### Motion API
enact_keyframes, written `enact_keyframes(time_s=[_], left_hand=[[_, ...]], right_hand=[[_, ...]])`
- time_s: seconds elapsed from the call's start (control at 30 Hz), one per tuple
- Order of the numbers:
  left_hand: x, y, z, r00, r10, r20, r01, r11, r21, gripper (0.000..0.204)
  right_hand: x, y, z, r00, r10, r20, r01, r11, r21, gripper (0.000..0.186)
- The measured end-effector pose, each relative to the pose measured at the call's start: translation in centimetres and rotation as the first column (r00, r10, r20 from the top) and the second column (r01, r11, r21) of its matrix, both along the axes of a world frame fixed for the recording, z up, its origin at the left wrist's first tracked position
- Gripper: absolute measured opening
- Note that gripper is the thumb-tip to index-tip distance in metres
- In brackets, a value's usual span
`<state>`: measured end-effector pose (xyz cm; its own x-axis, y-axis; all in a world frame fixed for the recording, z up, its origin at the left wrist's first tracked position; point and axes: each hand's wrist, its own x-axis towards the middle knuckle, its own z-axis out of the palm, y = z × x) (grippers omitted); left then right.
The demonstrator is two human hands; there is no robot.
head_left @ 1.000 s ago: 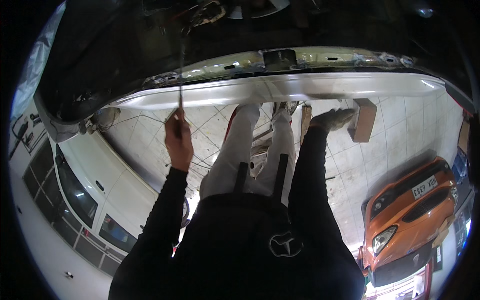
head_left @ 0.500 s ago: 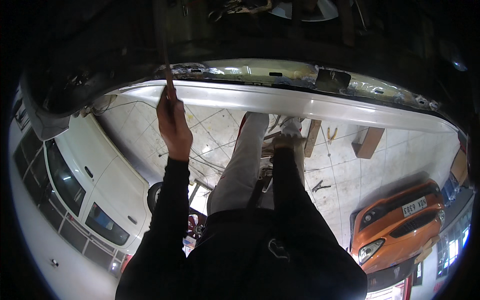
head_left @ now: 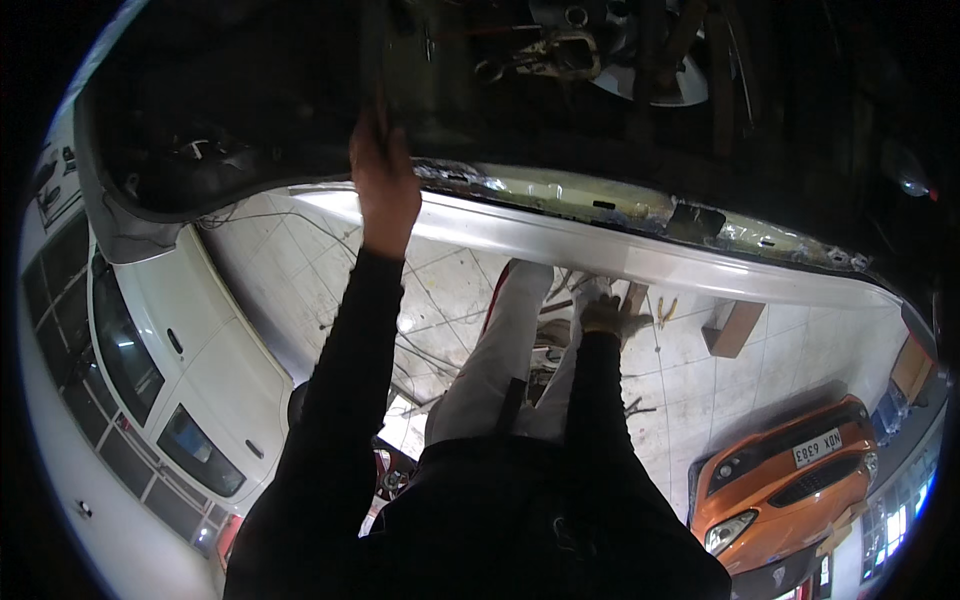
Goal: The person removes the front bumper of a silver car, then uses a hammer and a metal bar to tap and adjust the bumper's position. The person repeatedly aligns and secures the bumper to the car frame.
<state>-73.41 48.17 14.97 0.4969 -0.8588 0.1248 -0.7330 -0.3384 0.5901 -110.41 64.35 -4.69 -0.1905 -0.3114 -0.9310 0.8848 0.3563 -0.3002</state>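
Observation:
My bare left hand [head_left: 385,190] is raised at the rim of a dark car body opening [head_left: 250,90], its fingers closed round a long thin rod [head_left: 381,100]. The rod's upper part fades into the dark. Just right of that hand runs a scraped, yellowish metal ledge [head_left: 545,190] with slots. Below it lies a long white car panel [head_left: 560,240], partly behind my left wrist. My right hand [head_left: 602,316], in a pale glove, hangs low by my leg, below the panel. Its fingers look spread, with nothing seen in them.
Yellow-handled pliers [head_left: 666,312], a brown box [head_left: 735,328] and a dark tool [head_left: 638,407] lie on the tiled floor. Cables [head_left: 425,345] trail there. A white car [head_left: 190,370] stands left; an orange bumper [head_left: 790,470] lies right. Metal parts [head_left: 560,55] show inside the opening.
My left hand has moved up and slightly right with the rod, reaching past the white panel's edge. The gloved right hand has shifted right and a little down. The view has tilted.

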Motion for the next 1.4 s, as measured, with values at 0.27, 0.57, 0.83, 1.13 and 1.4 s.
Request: enact_keyframes(time_s=[0.27,0.57,0.83,1.13,1.4], left_hand=[[13.2,-11.2,-17.4,0.706,-0.346,0.618,-0.002,0.871,0.491,0.049],[18.5,-14.3,-19.7,0.548,-0.604,0.579,-0.082,0.650,0.756,0.048],[-2.5,-5.2,-3.5,0.942,-0.107,0.319,0.177,0.963,-0.202,0.046],[-23.5,17.0,-14.5,-0.023,0.490,-0.871,-0.821,0.488,0.296,0.090],[-25.6,8.8,-18.4,-0.313,0.087,-0.946,-0.834,0.451,0.317,0.109]], right_hand=[[1.7,-9.4,3.5,0.997,-0.044,0.066,0.061,0.959,-0.277,0.082],[-4.7,-9.2,5.2,0.727,-0.070,-0.683,-0.077,0.980,-0.182,0.078],[-11.6,-15.6,7.3,0.425,-0.011,-0.905,-0.176,0.980,-0.094,0.086],[-22.3,-16.1,6.4,0.177,0.021,-0.984,-0.434,0.899,-0.059,0.080],[-26.5,-19.2,2.5,-0.032,0.025,-0.999,-0.391,0.920,0.035,0.083]])
